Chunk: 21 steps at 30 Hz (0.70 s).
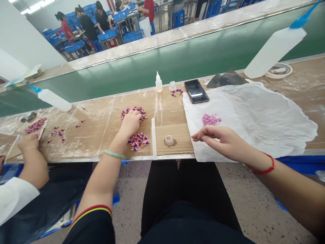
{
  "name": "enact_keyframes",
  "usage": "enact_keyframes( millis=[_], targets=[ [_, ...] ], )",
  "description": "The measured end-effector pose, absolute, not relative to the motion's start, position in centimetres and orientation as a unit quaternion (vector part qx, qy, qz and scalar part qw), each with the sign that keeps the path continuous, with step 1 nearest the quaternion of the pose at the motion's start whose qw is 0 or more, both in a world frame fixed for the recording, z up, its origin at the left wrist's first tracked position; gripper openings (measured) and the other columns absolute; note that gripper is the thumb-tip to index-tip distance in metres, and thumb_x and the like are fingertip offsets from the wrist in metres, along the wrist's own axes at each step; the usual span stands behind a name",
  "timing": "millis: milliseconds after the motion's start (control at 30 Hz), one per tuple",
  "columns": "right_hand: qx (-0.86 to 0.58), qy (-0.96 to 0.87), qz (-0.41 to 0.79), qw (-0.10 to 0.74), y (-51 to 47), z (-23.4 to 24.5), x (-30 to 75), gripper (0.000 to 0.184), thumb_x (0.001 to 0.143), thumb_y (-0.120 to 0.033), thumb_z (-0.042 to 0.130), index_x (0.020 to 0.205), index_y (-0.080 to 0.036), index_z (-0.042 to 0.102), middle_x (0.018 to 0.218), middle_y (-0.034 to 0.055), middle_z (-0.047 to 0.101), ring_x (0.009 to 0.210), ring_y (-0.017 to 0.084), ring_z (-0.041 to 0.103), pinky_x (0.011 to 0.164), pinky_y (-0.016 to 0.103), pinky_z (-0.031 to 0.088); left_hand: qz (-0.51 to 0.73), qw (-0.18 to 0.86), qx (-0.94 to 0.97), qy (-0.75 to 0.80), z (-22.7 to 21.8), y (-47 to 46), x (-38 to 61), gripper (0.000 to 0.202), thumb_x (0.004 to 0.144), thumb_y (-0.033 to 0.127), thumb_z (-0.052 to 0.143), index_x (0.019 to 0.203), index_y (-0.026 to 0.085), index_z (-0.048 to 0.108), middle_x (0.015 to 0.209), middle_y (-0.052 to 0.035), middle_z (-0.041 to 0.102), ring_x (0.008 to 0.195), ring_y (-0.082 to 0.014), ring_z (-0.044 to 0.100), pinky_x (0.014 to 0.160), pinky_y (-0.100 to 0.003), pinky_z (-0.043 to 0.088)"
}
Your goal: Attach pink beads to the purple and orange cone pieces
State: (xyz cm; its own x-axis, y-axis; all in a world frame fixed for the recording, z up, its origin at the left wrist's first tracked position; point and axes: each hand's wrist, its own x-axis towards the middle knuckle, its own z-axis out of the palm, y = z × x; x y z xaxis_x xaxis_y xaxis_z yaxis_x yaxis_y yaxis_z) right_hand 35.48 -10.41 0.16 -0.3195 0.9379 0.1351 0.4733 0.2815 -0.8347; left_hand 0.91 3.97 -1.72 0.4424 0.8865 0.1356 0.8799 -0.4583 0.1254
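A long workbench (99, 118) topped with scuffed brown board runs across the view, backed by a green panel (157, 73), with people at blue crates (108, 34) beyond it. On the bench lies a crumpled white tissue sheet (266, 115), and past it stand a tall translucent plastic squeeze bottle with a blue nozzle (274, 52) and a black smartphone (196, 90). Two heaps of small purple-and-orange pieces (134, 113) sit on the board, and the person's left hand (130, 123) lies between them – fingers pressed together, fingertips on the upper heap. The right hand (223, 142) hangs over the sheet's near edge, thumb and forefinger pinched together; anything between them is too small to tell. A cluster of tiny pink beads (210, 119) lies on the sheet just beyond it. Further left, a co-worker's hand (27, 144) rests near a strip of pink-and-purple pieces (35, 125).
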Motion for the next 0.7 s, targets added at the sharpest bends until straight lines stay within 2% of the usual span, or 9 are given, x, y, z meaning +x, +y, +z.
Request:
enact_keyframes(
  millis=[167,267,333,433,600,700],
  targets=[
    [-0.503,-0.696,0.363,0.363,-10.7,0.7,36.2,0.017,0.091,-0.035,0.059,0.086,-0.022,0.067,0.095,0.0071,0.079,0.092,0.024,0.075,0.079,0.038,0.062,0.077,0.005,0.865,0.496,-0.5,3.3,1.6,0.017,0.082,0.005,0.049,0.076,0.019,0.058,0.094,-0.0173,0.062,0.1,-0.0335,0.054,0.094,-0.047,0.042],
    [-0.529,-0.665,0.35,0.394,-10.8,0.7,37.4,0.014,0.09,-0.033,0.06,0.086,-0.022,0.068,0.095,0.0065,0.079,0.093,0.024,0.075,0.085,0.04,0.061,0.116,0.002,0.856,0.503,0.1,2.2,1.4,0.015,0.088,0.014,0.046,0.077,0.021,0.053,0.088,-0.0147,0.059,0.095,-0.0334,0.054,0.09,-0.047,0.043],
    [-0.547,-0.641,0.34,0.418,-10.8,0.3,38.6,0.013,0.09,-0.031,0.06,0.087,-0.021,0.067,0.096,0.007,0.079,0.092,0.024,0.075,0.086,0.04,0.061,0.175,0.023,0.823,0.541,0.3,1.2,1.1,0.016,0.091,0.022,0.045,0.076,0.022,0.05,0.08,-0.0099,0.057,0.084,-0.0291,0.055,0.079,-0.041,0.043],
    [-0.575,-0.643,0.293,0.413,-10.5,-1.0,40.4,0.014,0.091,-0.027,0.054,0.09,-0.019,0.066,0.097,0.0084,0.078,0.093,0.023,0.075,0.085,0.039,0.06,0.244,0.135,0.757,0.592,0.5,-1.0,1.0,0.016,0.089,0.032,0.052,0.077,0.022,0.053,0.066,-0.0016,0.052,0.065,-0.0212,0.049,0.064,-0.033,0.039],
    [-0.6,-0.709,0.181,0.324,-9.6,-3.1,41.8,0.017,0.087,-0.02,0.052,0.088,-0.018,0.069,0.094,0.0086,0.072,0.087,0.022,0.067,0.074,0.036,0.054,0.329,0.384,0.632,0.587,1.2,-5.2,2.5,0.03,0.076,0.047,0.072,0.081,0.02,0.06,0.062,0.0029,0.05,0.055,-0.0137,0.044,0.052,-0.025,0.035],
    [-0.591,-0.734,0.157,0.296,-8.9,-3.9,41.4,0.015,0.084,-0.015,0.055,0.085,-0.019,0.07,0.091,0.0083,0.069,0.088,0.024,0.062,0.082,0.04,0.051,0.361,0.51,0.534,0.569,1.2,-7.2,3.7,0.04,0.066,0.048,0.084,0.077,0.018,0.06,0.058,0.0043,0.048,0.049,-0.0091,0.039,0.046,-0.02,0.03]
  ],
)
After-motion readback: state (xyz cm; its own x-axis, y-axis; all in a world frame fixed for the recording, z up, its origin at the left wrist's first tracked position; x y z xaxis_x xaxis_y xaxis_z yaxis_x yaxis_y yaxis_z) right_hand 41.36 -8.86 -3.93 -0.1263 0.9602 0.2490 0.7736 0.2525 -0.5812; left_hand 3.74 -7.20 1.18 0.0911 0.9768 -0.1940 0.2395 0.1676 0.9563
